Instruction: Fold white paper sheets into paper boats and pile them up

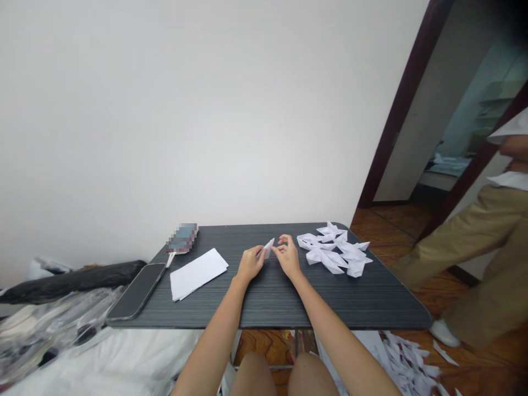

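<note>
In the head view my left hand is closed around a small folded white paper, whose pointed tip sticks up above the thumb. Close on its right side, my right hand has its lower fingertips at the paper's edge, while the other fingers curl above and apart. Both hands are over the middle of the dark table. A small stack of flat white paper sheets lies to the left. Several folded white paper boats are grouped on the right.
A dark-screened phone lies at the table's left edge, near a blurred-out item with a white cable. Folded paper pieces heap on the floor at the right. A person in khaki trousers stands by the doorway.
</note>
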Available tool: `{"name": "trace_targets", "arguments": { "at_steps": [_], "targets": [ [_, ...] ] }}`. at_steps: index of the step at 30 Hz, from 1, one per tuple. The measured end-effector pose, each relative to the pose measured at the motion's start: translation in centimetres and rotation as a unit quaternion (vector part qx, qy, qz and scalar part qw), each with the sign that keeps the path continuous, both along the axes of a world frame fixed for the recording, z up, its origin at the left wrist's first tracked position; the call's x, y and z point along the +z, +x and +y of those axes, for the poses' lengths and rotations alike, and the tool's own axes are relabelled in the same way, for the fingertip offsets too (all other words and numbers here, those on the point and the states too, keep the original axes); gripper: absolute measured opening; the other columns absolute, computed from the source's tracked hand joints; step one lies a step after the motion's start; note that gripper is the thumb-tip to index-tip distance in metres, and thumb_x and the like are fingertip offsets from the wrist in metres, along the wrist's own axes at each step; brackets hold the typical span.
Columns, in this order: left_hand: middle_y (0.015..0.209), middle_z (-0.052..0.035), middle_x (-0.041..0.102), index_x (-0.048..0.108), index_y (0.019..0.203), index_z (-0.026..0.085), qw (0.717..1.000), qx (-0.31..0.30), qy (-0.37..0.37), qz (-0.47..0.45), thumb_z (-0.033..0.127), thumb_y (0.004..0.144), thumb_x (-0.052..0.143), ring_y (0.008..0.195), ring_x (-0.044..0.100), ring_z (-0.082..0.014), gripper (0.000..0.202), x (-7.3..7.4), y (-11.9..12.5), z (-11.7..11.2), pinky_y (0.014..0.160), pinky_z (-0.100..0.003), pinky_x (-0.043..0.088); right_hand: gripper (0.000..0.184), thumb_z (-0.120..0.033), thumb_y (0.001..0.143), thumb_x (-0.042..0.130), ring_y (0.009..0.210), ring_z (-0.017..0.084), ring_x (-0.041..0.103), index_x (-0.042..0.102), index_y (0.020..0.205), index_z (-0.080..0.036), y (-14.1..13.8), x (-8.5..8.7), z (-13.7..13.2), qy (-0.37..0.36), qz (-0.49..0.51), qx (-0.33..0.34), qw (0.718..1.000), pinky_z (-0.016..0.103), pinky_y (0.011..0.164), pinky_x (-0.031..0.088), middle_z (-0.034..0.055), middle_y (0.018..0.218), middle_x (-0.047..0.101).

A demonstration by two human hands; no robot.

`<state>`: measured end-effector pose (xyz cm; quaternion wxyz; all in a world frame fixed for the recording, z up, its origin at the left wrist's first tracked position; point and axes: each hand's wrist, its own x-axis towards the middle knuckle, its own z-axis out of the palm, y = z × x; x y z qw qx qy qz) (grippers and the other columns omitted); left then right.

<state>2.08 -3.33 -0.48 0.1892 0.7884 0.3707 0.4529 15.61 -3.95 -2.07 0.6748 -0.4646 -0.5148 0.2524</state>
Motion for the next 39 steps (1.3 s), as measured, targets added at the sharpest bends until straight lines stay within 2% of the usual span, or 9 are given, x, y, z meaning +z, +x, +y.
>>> {"name": "trace_targets", "arguments": {
  "at_steps": [3, 6, 10, 13, 22, 29, 39],
  "targets": [
    [0.079, -0.0075, 0.064, 0.063, 0.087, 0.017, 1.0, 0.012, -0.001, -0.008, 0.03, 0.076, 0.044, 0.068, 0.056, -0.0178, 0.025, -0.2, 0.3, 0.1, 0.066, -0.025, 0.039, 0.017, -0.032, 0.063, 0.057, 0.047, 0.009, 0.05, 0.052, 0.072, -0.019, -0.2, 0.2, -0.3, -0.007, -0.03, 0.017, 0.999, 0.022, 0.045, 0.042, 0.0005, 0.068, 0.053],
    [0.08, -0.0064, 0.065, 0.064, 0.087, 0.017, 1.0, -0.007, -0.017, -0.015, 0.031, 0.076, 0.045, 0.067, 0.057, -0.0173, 0.026, -0.3, 0.3, 0.1, 0.066, -0.025, 0.041, 0.018, -0.034, 0.066, 0.055, 0.046, 0.012, 0.052, 0.054, 0.073, -0.018, -0.7, 0.4, -0.5, -0.026, -0.019, 0.072, 0.997, 0.024, 0.046, 0.044, 0.0011, 0.059, 0.055],
    [0.081, -0.005, 0.065, 0.065, 0.085, 0.017, 0.999, -0.027, -0.031, -0.029, 0.031, 0.076, 0.046, 0.071, 0.059, -0.0166, 0.025, -0.2, 0.2, 0.2, 0.066, -0.023, 0.042, 0.021, -0.035, 0.065, 0.055, 0.049, 0.014, 0.056, 0.056, 0.074, -0.016, -0.9, 0.4, -0.5, -0.046, -0.003, 0.078, 0.996, 0.026, 0.05, 0.047, 0.0018, 0.055, 0.058],
    [0.079, -0.0038, 0.066, 0.065, 0.081, 0.016, 0.998, -0.044, -0.037, -0.021, 0.03, 0.076, 0.046, 0.071, 0.058, -0.0152, 0.025, -0.2, 0.1, 0.4, 0.066, -0.022, 0.043, 0.025, -0.037, 0.065, 0.054, 0.051, 0.015, 0.057, 0.056, 0.075, -0.014, -0.7, 0.1, -0.4, -0.052, -0.012, 0.071, 0.996, 0.024, 0.046, 0.046, 0.003, 0.058, 0.06],
    [0.078, -0.0038, 0.066, 0.065, 0.08, 0.016, 0.999, -0.03, -0.03, 0.0, 0.029, 0.076, 0.046, 0.068, 0.058, -0.0134, 0.024, -0.6, 0.1, 0.9, 0.059, -0.019, 0.042, 0.021, -0.033, 0.067, 0.053, 0.058, 0.015, 0.059, 0.057, 0.075, -0.014, -0.6, -0.5, -0.2, -0.031, -0.126, 0.005, 0.992, 0.026, 0.057, 0.049, 0.0051, 0.066, 0.062],
    [0.076, -0.0047, 0.065, 0.066, 0.077, 0.014, 0.998, -0.05, -0.024, -0.007, 0.03, 0.076, 0.046, 0.067, 0.058, -0.0135, 0.025, -0.4, 0.1, 0.9, 0.063, -0.02, 0.043, 0.028, -0.036, 0.064, 0.055, 0.051, 0.013, 0.057, 0.051, 0.079, -0.013, -0.5, -1.0, 0.5, -0.081, -0.035, 0.048, 0.995, 0.023, 0.041, 0.049, 0.0047, 0.07, 0.058],
    [0.078, -0.0052, 0.065, 0.065, 0.079, 0.014, 0.996, -0.063, -0.058, -0.025, 0.029, 0.074, 0.048, 0.069, 0.058, -0.0138, 0.023, -0.9, 0.1, 1.3, 0.063, -0.021, 0.044, 0.029, -0.03, 0.063, 0.054, 0.05, 0.011, 0.057, 0.049, 0.087, -0.015, -0.2, -1.4, 0.8, -0.096, -0.051, 0.056, 0.992, 0.023, 0.044, 0.05, 0.004, 0.076, 0.056]
  ]
}}
